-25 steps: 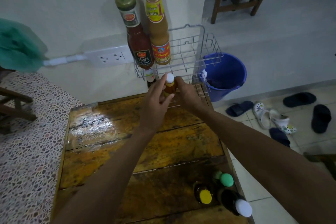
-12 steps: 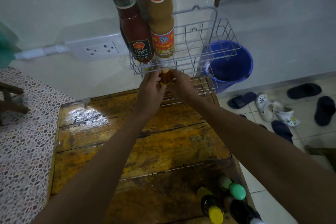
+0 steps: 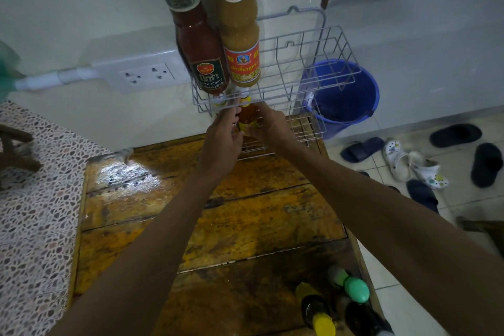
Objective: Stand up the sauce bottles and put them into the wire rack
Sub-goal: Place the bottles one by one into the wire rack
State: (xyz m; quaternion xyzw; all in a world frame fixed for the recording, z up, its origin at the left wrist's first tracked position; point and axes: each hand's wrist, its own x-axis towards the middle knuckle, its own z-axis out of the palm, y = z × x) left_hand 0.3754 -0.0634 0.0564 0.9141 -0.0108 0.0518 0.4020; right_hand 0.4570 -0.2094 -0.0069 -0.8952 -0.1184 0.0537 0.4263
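Small orange bottle (image 3: pixel 246 117): upright, moved a second ago from above the table (image 3: pixel 191 213) into wire rack (image 3: pixel 305 63), lower tier apparently. Left hand (image 3: pixel 222 142) and right hand (image 3: pixel 270 128) grip it. Three bottles remain near.

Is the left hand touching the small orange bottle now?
Touching. The head view shows the left hand with its fingers against the small orange bottle.

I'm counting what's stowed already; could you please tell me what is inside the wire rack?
The grey wire rack holds a red sauce bottle and a tan sauce bottle; both hands hold a small orange bottle on its lower shelf. A yellow-labelled item beside it is mostly hidden.
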